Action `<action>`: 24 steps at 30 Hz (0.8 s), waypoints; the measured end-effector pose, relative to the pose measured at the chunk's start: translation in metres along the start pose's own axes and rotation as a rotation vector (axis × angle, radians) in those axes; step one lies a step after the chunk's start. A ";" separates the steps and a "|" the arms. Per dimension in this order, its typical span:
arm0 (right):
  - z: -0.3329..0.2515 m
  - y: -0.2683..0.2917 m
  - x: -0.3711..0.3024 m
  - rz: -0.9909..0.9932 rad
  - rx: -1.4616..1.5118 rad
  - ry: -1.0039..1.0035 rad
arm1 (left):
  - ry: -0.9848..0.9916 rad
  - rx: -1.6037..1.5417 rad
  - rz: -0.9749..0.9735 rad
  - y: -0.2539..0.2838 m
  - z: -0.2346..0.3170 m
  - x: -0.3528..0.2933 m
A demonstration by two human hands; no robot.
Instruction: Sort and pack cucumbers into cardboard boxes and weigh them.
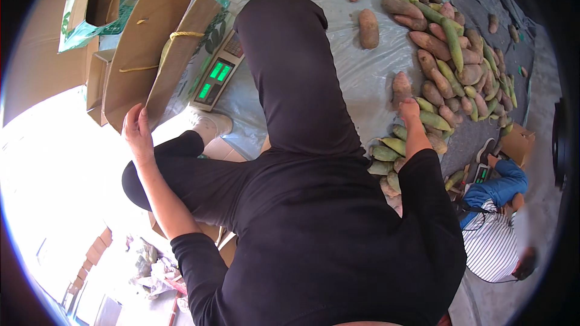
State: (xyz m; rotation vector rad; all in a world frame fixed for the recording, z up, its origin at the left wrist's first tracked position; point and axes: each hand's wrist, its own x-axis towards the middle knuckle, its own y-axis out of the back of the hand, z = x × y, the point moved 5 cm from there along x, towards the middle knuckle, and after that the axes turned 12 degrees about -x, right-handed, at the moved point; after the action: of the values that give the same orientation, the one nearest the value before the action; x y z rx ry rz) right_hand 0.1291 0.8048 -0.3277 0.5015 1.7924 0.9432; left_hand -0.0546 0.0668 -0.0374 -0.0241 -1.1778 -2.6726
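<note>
My right hand [409,110] is closed around the lower end of a reddish-brown root [401,86], which looks like a sweet potato or radish. The root points away from me, beside a big heap of similar brown roots [427,60] and long green radishes [452,42]. On the left, my left hand [138,131] is at the near edge of a tall open cardboard carton [136,54] with yellow cord handles. Its visible fingers are stretched out and touch or nearly touch that edge; the contact is partly hidden. A scale [219,72] with lit green displays stands right of the carton.
Another open carton [99,3] stands at the far left. A few loose roots [368,28] lie on the plastic sheet [329,15]. More green radishes [386,152] lie close to my right side. Farther right, a person in a striped top [490,244] is near another small scale [481,173].
</note>
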 end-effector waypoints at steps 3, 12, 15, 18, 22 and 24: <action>-0.009 -0.005 0.002 -0.009 -0.040 0.044 | -0.019 0.066 0.010 0.007 0.005 -0.003; 0.004 -0.002 0.021 0.130 -0.250 0.092 | 0.000 0.107 0.028 0.010 -0.007 0.000; -0.001 0.008 0.015 0.130 -0.281 0.016 | 0.005 0.156 0.020 0.010 -0.004 -0.001; -0.002 0.016 0.013 0.104 -0.304 -0.015 | -0.108 0.180 0.025 0.003 0.001 0.002; -0.019 0.017 0.003 0.069 -0.311 -0.031 | -0.057 0.195 0.021 0.007 -0.008 0.002; -0.026 0.014 -0.001 -0.019 -0.245 -0.035 | -0.053 0.203 0.022 0.009 -0.009 0.002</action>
State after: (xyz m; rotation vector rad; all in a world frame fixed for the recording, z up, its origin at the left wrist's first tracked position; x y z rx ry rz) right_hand 0.1048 0.8030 -0.3118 0.3428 1.6198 1.1162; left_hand -0.0539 0.0538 -0.0364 -0.0755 -1.4503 -2.5350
